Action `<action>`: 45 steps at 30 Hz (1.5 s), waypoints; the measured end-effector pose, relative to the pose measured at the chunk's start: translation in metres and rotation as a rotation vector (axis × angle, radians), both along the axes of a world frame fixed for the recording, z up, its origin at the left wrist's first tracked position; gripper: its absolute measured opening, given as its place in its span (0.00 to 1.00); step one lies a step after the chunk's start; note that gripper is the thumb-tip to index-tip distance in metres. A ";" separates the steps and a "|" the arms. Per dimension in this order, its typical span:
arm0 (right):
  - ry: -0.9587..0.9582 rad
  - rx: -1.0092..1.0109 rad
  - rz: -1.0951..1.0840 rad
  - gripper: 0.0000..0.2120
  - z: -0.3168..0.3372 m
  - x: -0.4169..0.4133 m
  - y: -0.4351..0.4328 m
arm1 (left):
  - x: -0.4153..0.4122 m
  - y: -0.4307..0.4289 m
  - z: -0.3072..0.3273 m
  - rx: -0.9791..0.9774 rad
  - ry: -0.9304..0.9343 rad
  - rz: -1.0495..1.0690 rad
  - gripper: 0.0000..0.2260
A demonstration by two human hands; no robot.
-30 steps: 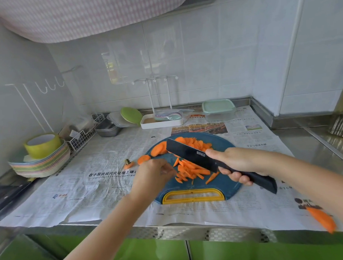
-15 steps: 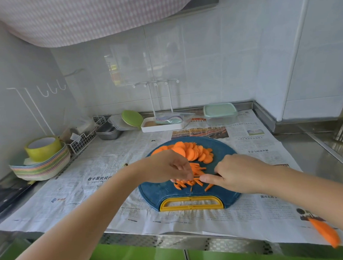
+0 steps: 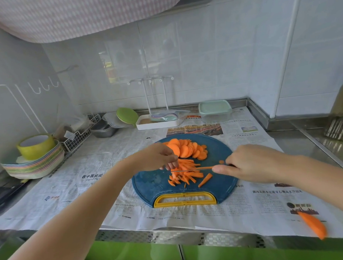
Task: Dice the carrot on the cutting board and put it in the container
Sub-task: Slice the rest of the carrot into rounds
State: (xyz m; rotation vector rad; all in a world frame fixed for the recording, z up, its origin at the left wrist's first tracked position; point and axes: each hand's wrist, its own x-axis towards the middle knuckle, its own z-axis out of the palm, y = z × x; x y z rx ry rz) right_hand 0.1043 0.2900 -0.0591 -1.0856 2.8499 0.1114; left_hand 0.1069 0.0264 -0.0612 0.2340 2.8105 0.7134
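A round blue cutting board (image 3: 153, 183) with a yellow handle lies on newspaper. Round carrot slices (image 3: 187, 149) are stacked at its far side and carrot strips (image 3: 186, 174) lie in its middle. My right hand (image 3: 250, 163) grips a knife, and the blade (image 3: 190, 169) shows edge-on as a thin line across the strips. My left hand (image 3: 160, 157) has its fingertips curled down onto the strips beside the blade. A clear container with a pale green lid (image 3: 215, 110) stands at the back of the counter.
A loose carrot piece (image 3: 313, 226) lies on the newspaper at the front right edge. Stacked plates with a yellow-green bowl (image 3: 36, 155) sit at the left. A wire basket, metal trays, a green lid and a white tray (image 3: 158, 121) line the back wall.
The knife came down from a raised, tilted position onto the strips. My left hand moved onto the strips beside the blade. My head shifted slightly, so the board sits lower and nearer the centre.
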 end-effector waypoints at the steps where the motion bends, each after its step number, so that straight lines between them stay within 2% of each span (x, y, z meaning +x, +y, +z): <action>1: -0.018 -0.016 -0.022 0.33 0.004 -0.001 0.006 | -0.002 -0.002 0.001 0.037 0.034 0.059 0.13; 4: -0.088 -0.107 -0.114 0.31 0.014 -0.005 0.025 | -0.008 -0.009 0.002 0.170 0.135 0.271 0.12; 7: -0.100 -0.214 -0.232 0.29 0.020 -0.009 0.042 | -0.007 -0.004 0.000 0.192 0.170 0.351 0.12; 12: -0.058 -0.291 -0.354 0.31 0.011 -0.022 0.058 | 0.011 0.037 -0.013 0.013 0.208 0.098 0.06; 16: -0.086 -0.322 -0.404 0.30 0.005 -0.022 0.058 | 0.015 0.075 -0.030 -0.160 0.129 -0.006 0.13; 21: -0.120 -0.362 -0.421 0.29 -0.003 -0.019 0.049 | 0.011 0.091 -0.035 -0.270 0.143 -0.059 0.09; 28: -0.203 -0.411 -0.439 0.32 -0.004 -0.023 0.042 | 0.011 0.084 -0.024 -0.414 0.154 -0.124 0.10; 34: -0.202 -0.390 -0.456 0.33 -0.007 -0.026 0.042 | 0.018 0.067 -0.011 -0.465 0.152 -0.072 0.08; 38: -0.189 -0.377 -0.452 0.34 -0.008 -0.029 0.040 | 0.019 0.038 -0.004 -0.620 0.127 -0.067 0.09; 40: -0.180 -0.399 -0.456 0.33 -0.006 -0.028 0.042 | 0.023 0.035 -0.008 -0.574 0.158 -0.054 0.11; 42: -0.169 -0.421 -0.484 0.34 -0.004 -0.026 0.050 | 0.030 0.048 -0.013 -0.462 0.273 -0.053 0.12; 44: -0.178 -0.442 -0.528 0.35 -0.003 -0.022 0.062 | 0.035 0.072 -0.021 -0.364 0.388 -0.123 0.10; 45: -0.188 -0.458 -0.555 0.34 -0.001 -0.020 0.069 | 0.037 0.087 -0.027 -0.250 0.408 -0.188 0.10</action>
